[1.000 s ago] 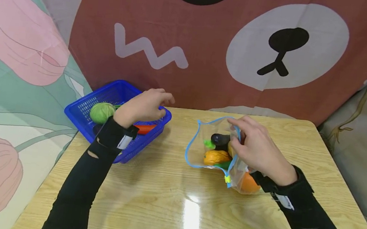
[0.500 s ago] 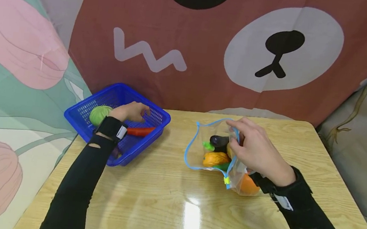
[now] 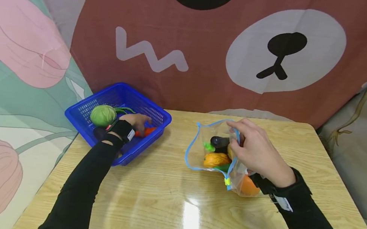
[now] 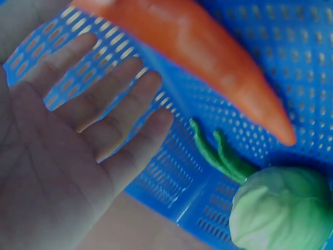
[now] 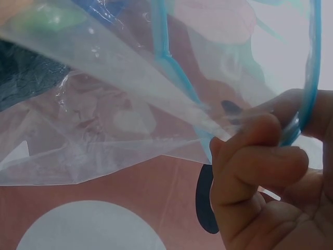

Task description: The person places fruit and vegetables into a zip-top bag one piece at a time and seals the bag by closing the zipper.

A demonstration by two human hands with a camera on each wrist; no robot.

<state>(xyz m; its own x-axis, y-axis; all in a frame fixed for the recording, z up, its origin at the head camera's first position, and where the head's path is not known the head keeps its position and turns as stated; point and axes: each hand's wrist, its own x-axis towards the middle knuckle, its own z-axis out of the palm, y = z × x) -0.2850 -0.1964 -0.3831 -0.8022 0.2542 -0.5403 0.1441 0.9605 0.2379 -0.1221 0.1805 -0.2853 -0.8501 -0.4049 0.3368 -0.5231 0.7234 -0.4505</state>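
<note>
My left hand (image 3: 138,120) reaches into the blue plastic basket (image 3: 78,115), its fingers extended beside an orange-red carrot (image 4: 208,49). The left wrist view shows the palm with the fingers apart. A green cabbage (image 3: 103,115) and thin green pods (image 4: 223,156) lie in the basket too. My right hand (image 3: 256,149) pinches the rim of a clear zip bag (image 5: 119,114) with blue edging, holding its mouth wide. Inside the bag are a dark eggplant (image 3: 219,141), a yellow-orange ribbed vegetable (image 3: 216,160), something green (image 3: 223,167) and a round orange item (image 3: 249,186).
Both basket and bag stand on a light wooden table (image 3: 156,206). A dark item (image 3: 99,132) lies in the basket near the left forearm. Behind the table hangs a printed cloth (image 3: 200,90) with a bear face.
My left hand has come down from above the basket's right side into it, onto the carrot's area. The right hand stays on the bag's rim.
</note>
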